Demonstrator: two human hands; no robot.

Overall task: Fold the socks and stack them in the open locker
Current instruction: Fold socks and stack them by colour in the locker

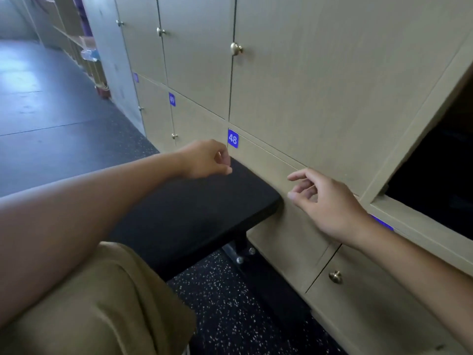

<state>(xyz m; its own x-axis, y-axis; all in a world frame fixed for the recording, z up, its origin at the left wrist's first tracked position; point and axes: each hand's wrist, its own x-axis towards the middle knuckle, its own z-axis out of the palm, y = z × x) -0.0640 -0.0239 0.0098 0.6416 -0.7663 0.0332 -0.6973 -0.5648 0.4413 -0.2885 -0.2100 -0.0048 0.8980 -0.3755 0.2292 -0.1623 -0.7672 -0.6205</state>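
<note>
With no socks appearing in view, both the left hand [207, 160] and right hand [325, 201] are hovering empty and loosely curled near the open locker [435, 160]; socks, presumably soft and light, are best pinched at the cuff.

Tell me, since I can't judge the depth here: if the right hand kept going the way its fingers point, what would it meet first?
Probably the closed locker door below label 48. The right hand points left and forward along it, above the black bench end; depth is unclear.
</note>
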